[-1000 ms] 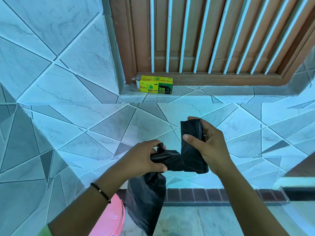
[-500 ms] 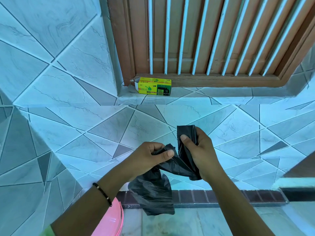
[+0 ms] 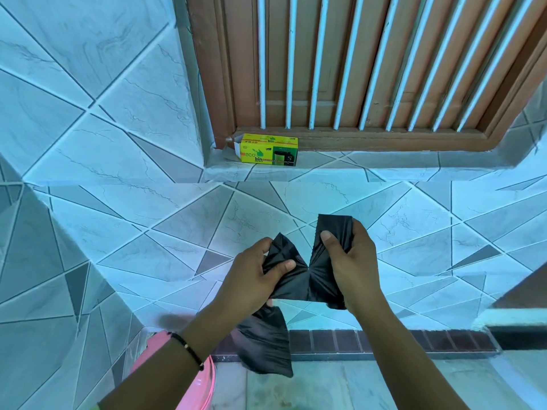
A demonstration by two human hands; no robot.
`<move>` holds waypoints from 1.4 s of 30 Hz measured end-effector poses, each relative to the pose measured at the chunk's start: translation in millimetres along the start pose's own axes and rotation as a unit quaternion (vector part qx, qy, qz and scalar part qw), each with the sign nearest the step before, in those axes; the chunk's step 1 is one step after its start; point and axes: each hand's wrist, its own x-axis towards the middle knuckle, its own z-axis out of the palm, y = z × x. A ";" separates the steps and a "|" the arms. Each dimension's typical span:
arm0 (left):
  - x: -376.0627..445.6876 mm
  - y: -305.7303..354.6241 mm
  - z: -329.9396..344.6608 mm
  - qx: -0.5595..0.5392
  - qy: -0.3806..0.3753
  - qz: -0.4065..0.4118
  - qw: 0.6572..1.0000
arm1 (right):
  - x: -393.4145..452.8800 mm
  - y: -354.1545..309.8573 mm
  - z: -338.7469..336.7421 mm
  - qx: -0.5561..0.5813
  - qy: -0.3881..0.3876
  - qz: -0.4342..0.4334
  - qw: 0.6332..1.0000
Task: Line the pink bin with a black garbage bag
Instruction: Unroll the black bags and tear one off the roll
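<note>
**While still folded, black bag held clear of pink bin**

While pinched between both hands, hangs above and just right of the pink bin, well apart from it: the black garbage bag, mostly folded and bunched. Left hand closed around the crumpled left portion, thumb pressed on the front; below that grip, a loose tail of plastic dangling toward the floor, beside the bin's rim but not touching it as far as can be told. Right hand closed on the flat folded strip, thumb laid across it, the strip's top edge standing up past the fingertips. Between the two grips, film drawn taut into a fan of creases.

Farther from the bin, up on the tiled ledge against the wooden window frame, sits the yellow bin-liner box, end flap open. Only a pink sliver of the bin showing at the lower edge, partly hidden behind the left forearm; inside not visible, so impossible to say whether anything lies in it.

Judged progress: early. Bag taken in hand and partly spread, no mouth opened yet. Remaining, by the look of things: finish unfolding, find and part the open end, lower into the bin, fold the edge over the rim.
</note>
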 end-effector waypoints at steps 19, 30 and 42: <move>-10.4 3.7 -2.6 -0.039 0.075 -0.008 0.996 | 12.0 -9.2 -13.8 0.156 0.061 0.044 0.985; 2.3 15.2 -26.8 -0.037 -0.121 -0.002 0.992 | 14.0 -11.5 -22.9 0.218 -0.213 0.254 0.918; 13.0 17.7 -29.3 -0.037 -0.108 0.010 0.993 | 3.5 -6.3 -22.0 0.183 -0.318 0.197 0.909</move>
